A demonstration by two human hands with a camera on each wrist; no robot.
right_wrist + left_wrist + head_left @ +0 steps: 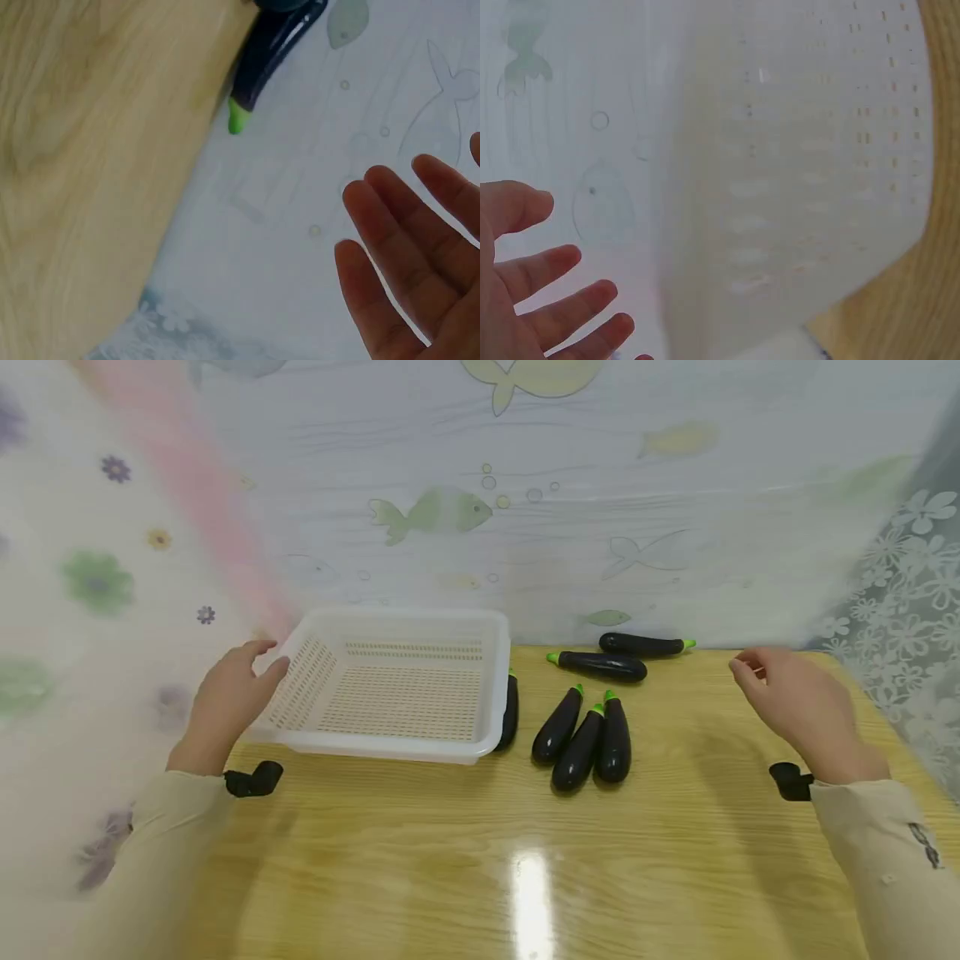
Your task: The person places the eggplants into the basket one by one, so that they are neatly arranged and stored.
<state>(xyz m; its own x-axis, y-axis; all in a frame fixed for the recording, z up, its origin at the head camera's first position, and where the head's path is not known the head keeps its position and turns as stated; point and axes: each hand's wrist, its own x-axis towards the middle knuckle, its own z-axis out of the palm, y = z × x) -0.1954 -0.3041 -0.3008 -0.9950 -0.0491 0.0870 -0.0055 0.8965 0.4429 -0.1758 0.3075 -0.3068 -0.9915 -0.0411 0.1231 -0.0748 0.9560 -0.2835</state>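
The left hand (pixel 232 697) beside the basket (pixel 390 749) towards the worktop's (pixel 390 860) back-left corner and the right hand (pixel 802 706) near the back-right corner have fingers (pixel 574 301) loosely apart, six eggplants (pixel 579 758) (one partly hidden) lying between them.

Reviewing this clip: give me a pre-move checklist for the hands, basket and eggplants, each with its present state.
1. Left hand holds nothing: ok.
2. Right hand holds nothing: ok.
3. Basket upright, opening facing up: ok.
4. Six eggplants visible, all outside the basket: ok.
5. Eggplant against the basket's right side fully in view: not ok, the basket partly hides it.
6. Basket seated flat on the table: cannot tell, its underside is hidden.
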